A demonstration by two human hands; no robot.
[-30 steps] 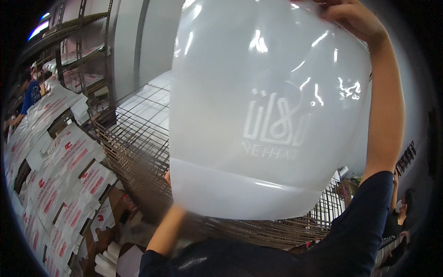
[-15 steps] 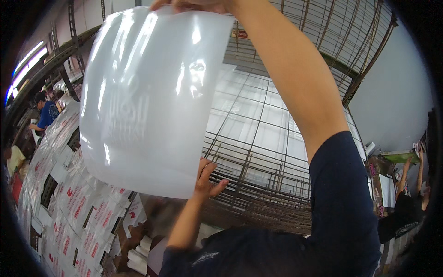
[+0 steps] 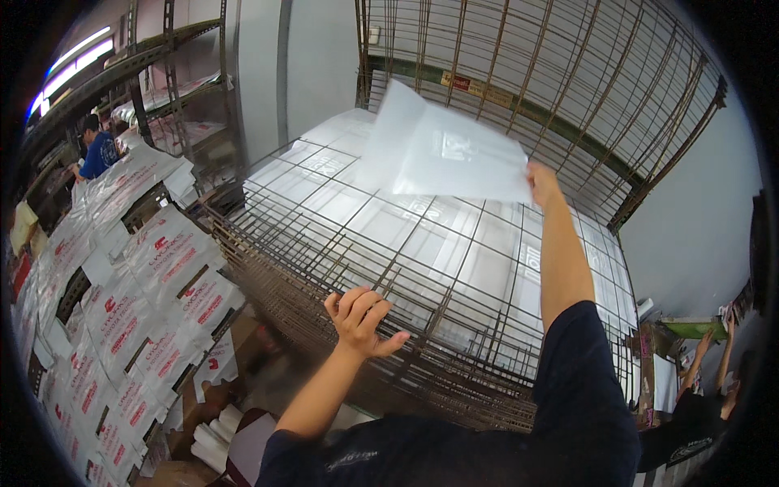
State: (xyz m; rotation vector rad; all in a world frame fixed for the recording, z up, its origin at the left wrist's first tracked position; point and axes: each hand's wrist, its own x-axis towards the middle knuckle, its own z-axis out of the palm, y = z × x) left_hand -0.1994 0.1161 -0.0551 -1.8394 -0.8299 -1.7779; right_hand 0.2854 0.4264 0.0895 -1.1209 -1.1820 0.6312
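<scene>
My right hand [image 3: 542, 183] pinches the right edge of a frosted translucent plastic sheet [image 3: 479, 166], maybe a flat bag, with a pale printed mark. Held slanted and folded over at its left side, the sheet hangs over the wire rack [image 3: 395, 268]. More printed plastic sheets [image 3: 442, 243] lie flat under and among the rack's wires. At the rack's near edge is my left hand [image 3: 359, 323], fingers loosely bent and apart, thumb stuck out, with nothing held in it. Whether its fingertips touch the wires I cannot tell.
Tilted wire grids [image 3: 560, 89] stand up behind the rack. White bags with red print [image 3: 174, 268] hang in layers at left, near metal shelving [image 3: 168, 73]. A person in blue [image 3: 99, 152] works at far left; another person's arms [image 3: 706, 357] show at right.
The plastic sheet, upright and close before me earlier, has swung away and down over the rack with my right hand. My left hand stays at the rack's near edge. The view has shifted.
</scene>
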